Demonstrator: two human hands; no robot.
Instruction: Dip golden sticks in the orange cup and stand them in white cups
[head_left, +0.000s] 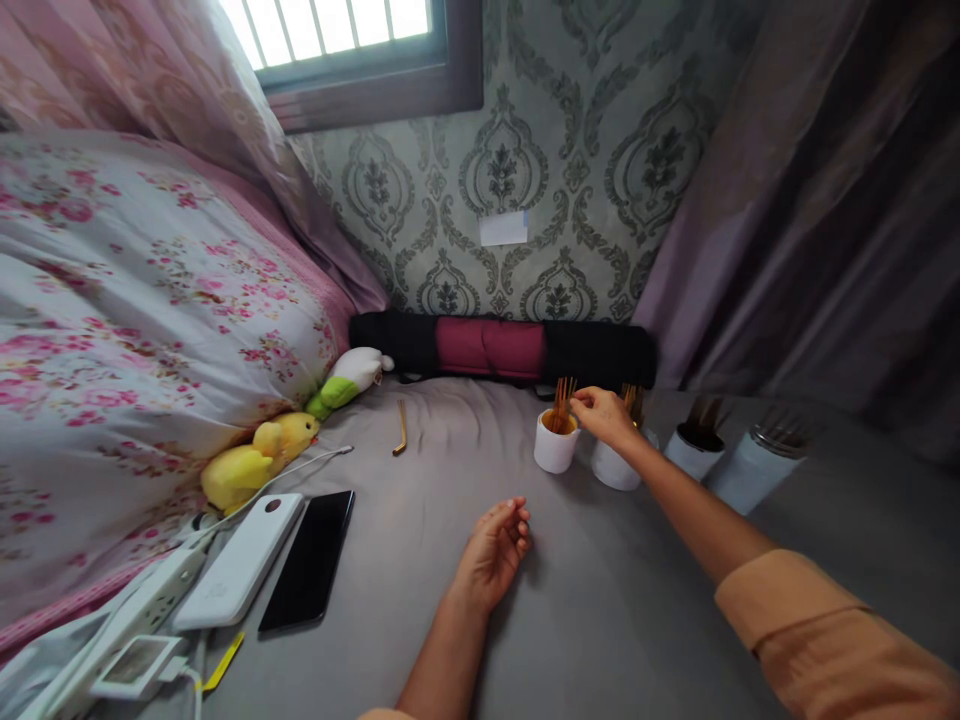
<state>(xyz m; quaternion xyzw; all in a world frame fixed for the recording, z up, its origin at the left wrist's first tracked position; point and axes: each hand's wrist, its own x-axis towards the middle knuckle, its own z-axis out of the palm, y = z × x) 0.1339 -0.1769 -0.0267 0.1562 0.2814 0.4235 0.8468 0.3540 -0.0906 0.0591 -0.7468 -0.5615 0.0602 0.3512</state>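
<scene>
Your right hand (pixel 604 412) is up at the sticks (pixel 560 405) standing in the leftmost cup (pixel 556 449), thumb and forefinger drawn together at their right edge; you seem to be in the middle of handling sticks there, though I cannot tell whether one is pinched between your fingertips, nor whether it would be going in or coming out; your left hand (pixel 495 550) lies nearer you on the grey sheet (pixel 600 610), fingers loosely curled, and I cannot tell whether the tips meet or anything is held

The next move, as I judge it, calls for a fine grip and a path along the length of the sticks, so that you neither drag their neighbours nor tip the light-looking cup; your left hand is near enough to steady it

By count, you have four containers in a row: the leftmost cup, the second cup (pixel 613 470) partly behind your right wrist, the third cup (pixel 691 455) and the tall container (pixel 754 470) at far right; each has a bunch of sticks, too crowded and blurred to number; to the left you have one slim gold piece (pixel 403 438), two plush toys (pixel 262 455), one black phone (pixel 311 560), one white power bank (pixel 244 560) and one power strip (pixel 161 600); one black and maroon roll (pixel 491 347) lies along the wall
</scene>
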